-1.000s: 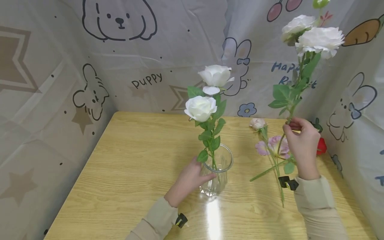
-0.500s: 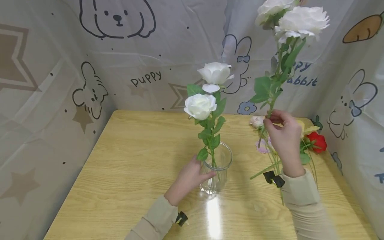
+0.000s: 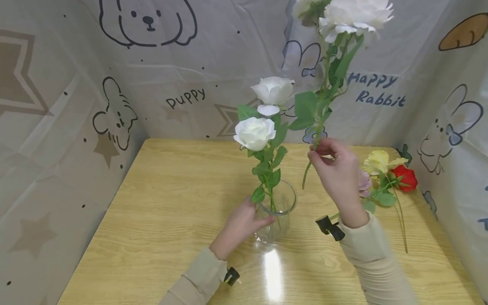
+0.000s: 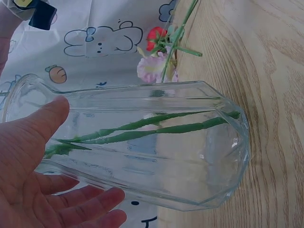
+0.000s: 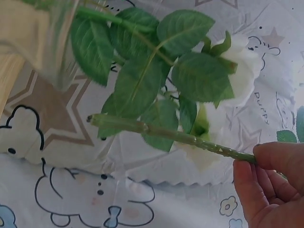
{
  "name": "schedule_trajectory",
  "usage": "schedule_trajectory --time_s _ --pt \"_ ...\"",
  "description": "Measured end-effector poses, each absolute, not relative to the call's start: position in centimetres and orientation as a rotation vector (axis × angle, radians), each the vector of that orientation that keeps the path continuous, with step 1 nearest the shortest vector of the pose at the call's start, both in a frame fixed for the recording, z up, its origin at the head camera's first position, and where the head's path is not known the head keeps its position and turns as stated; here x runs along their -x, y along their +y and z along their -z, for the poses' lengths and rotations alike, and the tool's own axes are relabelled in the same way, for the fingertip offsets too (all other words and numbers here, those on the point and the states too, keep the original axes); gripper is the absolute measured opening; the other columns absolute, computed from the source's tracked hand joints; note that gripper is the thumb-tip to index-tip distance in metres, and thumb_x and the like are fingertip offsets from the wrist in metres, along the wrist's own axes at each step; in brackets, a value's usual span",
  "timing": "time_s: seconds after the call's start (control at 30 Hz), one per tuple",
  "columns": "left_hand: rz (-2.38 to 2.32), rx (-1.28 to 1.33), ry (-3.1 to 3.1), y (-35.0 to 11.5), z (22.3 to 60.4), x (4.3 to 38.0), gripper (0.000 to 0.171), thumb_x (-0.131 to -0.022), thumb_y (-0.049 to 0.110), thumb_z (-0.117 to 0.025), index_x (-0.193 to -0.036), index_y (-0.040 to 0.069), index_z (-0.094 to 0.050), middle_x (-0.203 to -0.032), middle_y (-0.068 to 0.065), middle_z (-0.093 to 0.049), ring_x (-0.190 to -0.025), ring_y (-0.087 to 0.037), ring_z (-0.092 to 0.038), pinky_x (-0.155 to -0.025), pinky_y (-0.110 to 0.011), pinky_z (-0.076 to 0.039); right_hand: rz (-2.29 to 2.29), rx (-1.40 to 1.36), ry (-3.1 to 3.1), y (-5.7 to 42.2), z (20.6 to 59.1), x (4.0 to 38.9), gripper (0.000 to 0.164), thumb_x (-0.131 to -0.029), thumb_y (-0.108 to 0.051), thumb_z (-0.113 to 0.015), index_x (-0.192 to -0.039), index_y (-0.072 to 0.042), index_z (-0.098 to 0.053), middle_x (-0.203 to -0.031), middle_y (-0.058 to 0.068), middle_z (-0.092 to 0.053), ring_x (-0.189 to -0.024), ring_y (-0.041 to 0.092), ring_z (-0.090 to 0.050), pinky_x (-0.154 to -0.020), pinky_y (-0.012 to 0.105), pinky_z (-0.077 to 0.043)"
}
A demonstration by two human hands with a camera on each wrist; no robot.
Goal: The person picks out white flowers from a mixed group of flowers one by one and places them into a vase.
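Note:
My left hand [image 3: 240, 226] steadies a clear glass vase [image 3: 282, 231], thumb on one side and fingers round the other. Two white roses [image 3: 254, 134] stand in it; their green stems [image 4: 180, 128] reach down inside to near the base. To the right of the vase, my right hand [image 3: 337, 171] pinches the green stem [image 5: 175, 135] of an artificial white flower [image 3: 354, 19] between thumb and fingers. Its large blooms rise to the top of the head view, partly cut off. The bare lower end of that stem points down, above the table and apart from the vase rim.
Behind my right hand lie a yellow flower [image 3: 377, 162], a red flower [image 3: 406, 178] and a pink-purple flower [image 3: 364, 183], stems across the wooden table [image 3: 171, 203]. A printed cloth [image 3: 228, 51] hangs round the back and sides.
My right hand has carried the white flower leftward from above the loose flowers toward the vase, uncovering the red and yellow flowers. The left hand and vase have stayed in place.

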State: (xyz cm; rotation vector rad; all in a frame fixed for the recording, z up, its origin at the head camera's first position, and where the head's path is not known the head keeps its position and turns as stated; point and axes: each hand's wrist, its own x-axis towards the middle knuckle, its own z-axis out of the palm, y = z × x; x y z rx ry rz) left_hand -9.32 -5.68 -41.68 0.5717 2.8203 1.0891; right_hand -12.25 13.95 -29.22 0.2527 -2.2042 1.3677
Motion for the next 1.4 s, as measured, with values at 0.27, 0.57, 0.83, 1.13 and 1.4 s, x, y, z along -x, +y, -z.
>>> schedule_trajectory --time_s 0.27,0.57,0.83,1.13,1.4 --pt "-1.100 -0.555 2.814 -5.6 41.7 9.5 0.082 -0.076 0.038 -0.069 -0.141 0.010 -0.026 -0.132 -0.019 -0.041 -0.109 -0.032 -0.050 -0.087 -0.040 -0.046 -1.426 -0.311 -2.188 12.2 29.2 11.8 0.010 -0.078 0.005 -0.063 -0.088 0.005 -0.062 -0.088 0.011 -0.062 -0.078 0.004 -0.057 -0.066 0.014 -0.050" --pt "-1.078 -0.487 2.792 -5.4 41.5 9.4 0.084 -0.077 0.042 -0.067 -0.141 0.010 -0.024 -0.132 -0.023 -0.039 -0.103 -0.036 -0.053 -0.083 -0.043 -0.048 -1.447 -0.329 -2.263 11.5 31.0 11.7 0.013 -0.078 0.004 -0.063 -0.091 0.004 -0.061 -0.089 0.010 -0.061 -0.082 0.015 -0.059 -0.068 0.018 -0.052" --pt "-1.097 -0.493 2.788 -5.3 41.8 9.6 0.083 -0.076 0.039 -0.068 -0.141 0.012 -0.025 -0.131 -0.021 -0.042 -0.105 -0.034 -0.053 -0.085 -0.041 -0.047 -1.482 -0.342 -2.324 11.5 33.6 11.6 0.016 -0.080 0.004 -0.062 -0.095 0.005 -0.061 -0.089 0.013 -0.063 -0.082 0.022 -0.060 -0.068 0.025 -0.054" --pt "-1.123 -0.574 2.815 -5.4 41.8 9.6 0.082 -0.076 0.037 -0.069 -0.141 0.009 -0.026 -0.131 -0.020 -0.042 -0.112 -0.032 -0.047 -0.092 -0.040 -0.042 -1.488 -0.337 -2.362 11.5 35.5 11.3 0.019 -0.078 0.006 -0.062 -0.097 0.007 -0.060 -0.089 0.015 -0.063 -0.081 0.023 -0.060 -0.067 0.026 -0.054" --pt "-1.135 -0.572 2.817 -5.4 41.8 9.6 0.082 -0.076 0.035 -0.070 -0.140 0.008 -0.027 -0.130 -0.020 -0.043 -0.111 -0.033 -0.049 -0.091 -0.039 -0.043 -1.476 -0.342 -2.376 11.8 36.2 11.1 0.030 -0.077 0.007 -0.061 -0.107 0.006 -0.057 -0.084 0.014 -0.061 -0.076 0.023 -0.060 -0.065 0.026 -0.054"
